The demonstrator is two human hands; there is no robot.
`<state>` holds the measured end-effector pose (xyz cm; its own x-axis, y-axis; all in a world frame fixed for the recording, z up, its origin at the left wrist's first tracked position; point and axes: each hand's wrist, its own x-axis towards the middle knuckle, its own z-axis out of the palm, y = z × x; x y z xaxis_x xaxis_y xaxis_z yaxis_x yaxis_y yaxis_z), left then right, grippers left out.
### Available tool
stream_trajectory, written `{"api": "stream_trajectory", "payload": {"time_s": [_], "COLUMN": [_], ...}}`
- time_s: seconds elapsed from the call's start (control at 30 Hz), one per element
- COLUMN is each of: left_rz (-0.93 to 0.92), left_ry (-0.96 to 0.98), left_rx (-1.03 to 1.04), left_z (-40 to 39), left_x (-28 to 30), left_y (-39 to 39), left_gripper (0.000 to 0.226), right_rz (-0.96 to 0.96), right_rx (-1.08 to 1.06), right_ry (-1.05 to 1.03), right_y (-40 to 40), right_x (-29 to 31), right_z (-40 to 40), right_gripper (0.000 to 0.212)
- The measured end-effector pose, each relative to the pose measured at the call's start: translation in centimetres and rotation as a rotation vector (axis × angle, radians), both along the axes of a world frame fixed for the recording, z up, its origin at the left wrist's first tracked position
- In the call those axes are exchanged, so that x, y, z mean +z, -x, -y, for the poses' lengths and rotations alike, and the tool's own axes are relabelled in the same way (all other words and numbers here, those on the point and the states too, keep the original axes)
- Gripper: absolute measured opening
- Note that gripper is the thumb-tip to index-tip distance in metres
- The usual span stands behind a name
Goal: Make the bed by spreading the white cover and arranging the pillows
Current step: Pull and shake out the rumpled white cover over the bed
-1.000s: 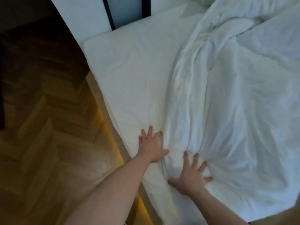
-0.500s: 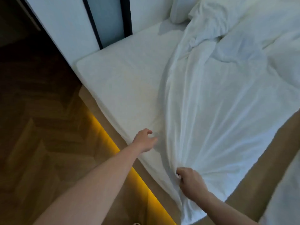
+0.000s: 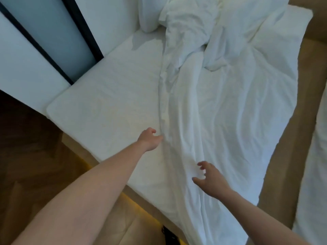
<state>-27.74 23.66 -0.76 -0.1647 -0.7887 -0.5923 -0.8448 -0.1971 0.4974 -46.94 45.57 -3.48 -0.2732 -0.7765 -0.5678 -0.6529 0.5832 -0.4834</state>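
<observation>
The white cover (image 3: 221,121) lies rumpled over the right half of the mattress (image 3: 106,103), bunched into a heap near the head end. Its left edge forms a long fold down the middle of the bed. My left hand (image 3: 149,138) rests at that fold with fingers loosely curled and the thumb touching the cloth. My right hand (image 3: 209,179) hovers just above the cover's near part, fingers spread and bent, holding nothing. One white pillow (image 3: 148,15) stands at the head against the wall.
A brown bed frame (image 3: 283,174) borders the mattress on the right, with more white bedding (image 3: 315,174) beyond it. Wood floor (image 3: 26,156) lies to the left. White wall panels with dark strips (image 3: 79,32) stand behind. A yellow light strip (image 3: 134,200) glows under the bed edge.
My right hand has let go of the cover's gathered edge and opened above it. The cover has settled flatter toward the foot. My view has lifted, showing the pillow and the head end.
</observation>
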Motion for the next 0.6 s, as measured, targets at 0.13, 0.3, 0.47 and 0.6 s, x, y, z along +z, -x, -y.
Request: {"api": "stream_trajectory", "payload": {"time_s": [0.13,0.3,0.47,0.6], "left_rz": [-0.052,-0.184,-0.328,-0.366], "left_ry": [0.005,-0.122,-0.208,0.086], "left_rx": [0.105,0.263,0.351,0.334], "left_z": [5.6,10.4,13.5,15.5], "left_x": [-2.8,-7.1,-8.9,-6.1], "left_y": [2.4,5.3,8.0,7.7], "left_gripper": [0.076,0.111,0.135,0.05], "right_rz": [0.086,0.102,0.06,0.05], "right_rx": [-0.144,-0.153,-0.186,-0.146], "right_ry": [0.098,0.153,0.165,0.181], "right_y": [0.7,-0.3,-1.4,-1.9], "right_x": [-0.9,-3.1,-4.5,-4.3], "right_z": [7.3,11.5,13.1,14.0], "right_gripper": [0.077,0.087,0.091,0.06]}}
